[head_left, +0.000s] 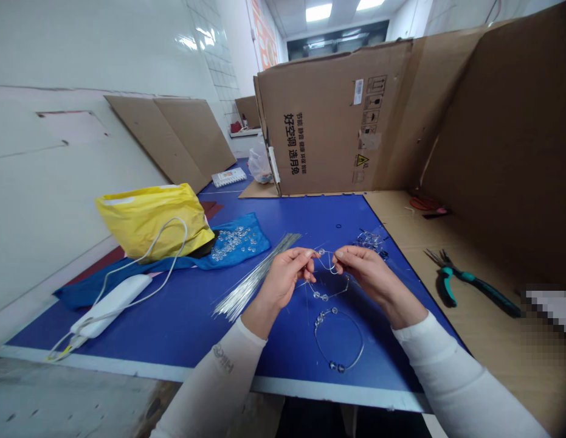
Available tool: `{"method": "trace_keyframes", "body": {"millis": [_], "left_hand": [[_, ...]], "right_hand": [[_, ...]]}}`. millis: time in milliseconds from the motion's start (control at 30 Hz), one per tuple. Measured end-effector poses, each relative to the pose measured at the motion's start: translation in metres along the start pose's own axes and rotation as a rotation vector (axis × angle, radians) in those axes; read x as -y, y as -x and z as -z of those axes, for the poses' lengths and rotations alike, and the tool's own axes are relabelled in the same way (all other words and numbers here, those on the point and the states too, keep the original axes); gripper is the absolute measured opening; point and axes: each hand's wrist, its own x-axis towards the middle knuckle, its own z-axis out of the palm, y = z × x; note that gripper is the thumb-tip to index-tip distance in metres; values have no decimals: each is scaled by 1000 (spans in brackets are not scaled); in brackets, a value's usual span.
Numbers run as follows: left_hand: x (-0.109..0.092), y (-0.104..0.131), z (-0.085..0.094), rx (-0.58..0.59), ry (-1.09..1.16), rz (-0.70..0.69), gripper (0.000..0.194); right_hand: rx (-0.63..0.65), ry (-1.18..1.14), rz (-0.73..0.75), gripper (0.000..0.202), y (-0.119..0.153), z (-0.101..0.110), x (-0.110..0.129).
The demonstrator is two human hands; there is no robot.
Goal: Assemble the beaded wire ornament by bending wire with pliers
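Between my two hands runs a thin silvery wire (329, 266) bent in a loop, with a clear bead (321, 252) on it near the top. My left hand (289, 274) pinches one side of the wire, and my right hand (362, 267) pinches the other. Just below them, a wire strand with clear beads (321, 297) hangs or lies; I cannot tell which. Nearer the table's front edge lies a round wire ring (362, 340) carrying several clear beads. Left of my left hand, a bundle of straight silvery wires (250, 286) lies spread on the blue table (292, 347).
Loose clear beads (234, 240) lie on a blue cloth (259, 234) beside a yellow bag (155, 219). A white power strip (112, 304) with its cable is at left. Beaded wire pieces (371, 241) lie beyond my right hand. Pliers (474, 283) rest on cardboard; a cardboard box (328, 134) stands behind.
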Motion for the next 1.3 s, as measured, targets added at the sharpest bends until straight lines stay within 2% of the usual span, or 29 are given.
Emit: {"method": "trace_keyframes", "body": {"millis": [233,467,633,667,733,800,833,1000,1300], "left_hand": [[-2,1,1,2,-18,-9,29],[-3,0,1,-27,-7,-31,28],[-3,-2,3,-78,29,-56,28],[-3,-2,3,-79,29,-58,28],[-3,-2,3,-70,22,-58,29],[-4,-1,3,-61,17,-51,29],[-4,-1,2,-57,15,-46,30],[-5,0,2,-37,-3,-33,29],[-2,1,3,-1,-31,-22,27]], "right_hand": [[68,-44,-38,36,2,1,5],[10,7,-3,28,3,4,4],[7,388,231,54,9,1,5],[-29,460,269,51,10,0,6],[-100,511,301,33,11,-3,7],[-130,443,278,15,9,-5,8],[-139,392,254,14,8,-6,9],[-160,222,150,25,3,-5,9],[-114,104,27,24,3,-3,8]]}}
